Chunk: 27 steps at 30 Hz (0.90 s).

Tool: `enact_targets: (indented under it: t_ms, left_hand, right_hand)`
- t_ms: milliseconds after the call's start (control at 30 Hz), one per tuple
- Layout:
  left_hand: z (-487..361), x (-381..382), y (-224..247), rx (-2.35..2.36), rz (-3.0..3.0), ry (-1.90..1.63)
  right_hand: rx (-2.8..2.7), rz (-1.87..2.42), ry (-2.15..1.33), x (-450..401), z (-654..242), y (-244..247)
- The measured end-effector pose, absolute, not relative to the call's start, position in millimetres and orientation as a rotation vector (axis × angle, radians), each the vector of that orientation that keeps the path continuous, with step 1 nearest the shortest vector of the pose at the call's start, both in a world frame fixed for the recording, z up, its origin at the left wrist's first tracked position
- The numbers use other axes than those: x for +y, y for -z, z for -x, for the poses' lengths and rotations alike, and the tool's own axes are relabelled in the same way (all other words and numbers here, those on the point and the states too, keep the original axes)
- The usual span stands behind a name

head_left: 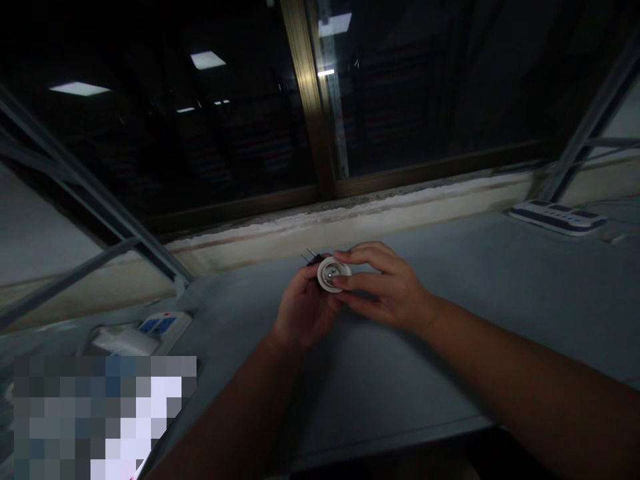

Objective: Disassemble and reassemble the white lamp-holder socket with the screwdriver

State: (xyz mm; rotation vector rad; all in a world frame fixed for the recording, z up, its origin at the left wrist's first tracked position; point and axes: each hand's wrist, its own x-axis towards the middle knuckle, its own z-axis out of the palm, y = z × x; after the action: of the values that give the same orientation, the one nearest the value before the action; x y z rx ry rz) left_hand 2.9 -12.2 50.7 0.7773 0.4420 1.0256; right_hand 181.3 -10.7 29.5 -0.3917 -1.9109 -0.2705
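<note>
Round white plug adapter (pixel 334 275) clamped between both hands, held over the bench (pixel 500 280). Left hand (pixel 304 308) cups its underside; right hand (pixel 387 287) closes across its face, slightly nearer. Metal pins (pixel 309 257) point away, up-left, toward the window (pixel 240 147).

We have a grey tabletop (pixel 500 267) bearing a white power strip (pixel 557 218) far right, another power strip (pixel 165 325) left.
</note>
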Motion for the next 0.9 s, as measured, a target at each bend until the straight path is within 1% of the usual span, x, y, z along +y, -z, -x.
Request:
enact_targets:
  t_ms: [200, 367, 433, 500, 600, 667, 800, 900]
  left_hand:
    - [-8, -9, -47, 0.472, -0.812, -1.089]
    - [-6, 3, -39, 0.533, -0.828, -1.111]
    - [-3, 8, -37, 0.561, -0.834, -1.079]
    - [1, 14, -35, 0.588, -0.828, -1.025]
    - [8, 21, -31, 0.612, -0.818, -0.967]
    - [11, 24, -28, 0.615, -0.825, -0.946]
    - [16, 29, -24, 0.62, -0.845, -0.91]
    - [19, 32, -23, 0.641, -0.852, -0.908]
  right_hand:
    - [-1.97, 0.413, 0.236, -15, -176, -29]
    - [-1.986, 0.509, 0.062, -15, -188, -40]
    - [-1.922, 0.74, 0.036, -9, -204, -41]
    - [-1.904, 1.129, 0.016, 2, -223, -38]
    - [-2.009, 1.714, -0.169, 18, -247, -25]
    - [-2.06, 1.919, -0.285, 25, -255, -18]
    - [-2.096, 1.88, -0.46, 27, -258, -13]
    - [-1.958, 1.643, -0.769, 24, -257, -18]
